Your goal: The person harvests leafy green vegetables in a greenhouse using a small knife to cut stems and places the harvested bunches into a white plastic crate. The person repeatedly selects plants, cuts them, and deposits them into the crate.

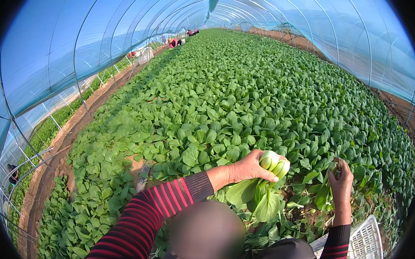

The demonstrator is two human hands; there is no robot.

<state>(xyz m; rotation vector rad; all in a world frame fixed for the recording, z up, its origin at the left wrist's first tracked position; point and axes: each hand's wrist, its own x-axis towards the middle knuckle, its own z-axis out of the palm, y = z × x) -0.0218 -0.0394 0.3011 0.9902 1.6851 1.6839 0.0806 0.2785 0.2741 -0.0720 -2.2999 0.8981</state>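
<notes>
In my left hand (249,167) are a couple of heads of bok choy (269,161), gripped around their pale stalks. Their whitish bases point up and away from me, and the broad green leaves (267,206) hang below the palm. To the right, my right hand (341,180) is closed around a thin, slightly curved metal blade (336,150), seemingly a small sickle or knife, pointing up and forward. Green leaves (321,197) hang beside its fingers; whether they are held or only touched, I cannot tell. Cut leaves and bare soil (307,215) lie between the hands.
Dense bok choy plants (231,95) fill the bed ahead. A white plastic crate (366,246) stands at lower right, beside my knee (285,257). A dirt furrow (64,145) runs left, along the greenhouse's metal hoops (76,64). Other people (175,42) crouch far off.
</notes>
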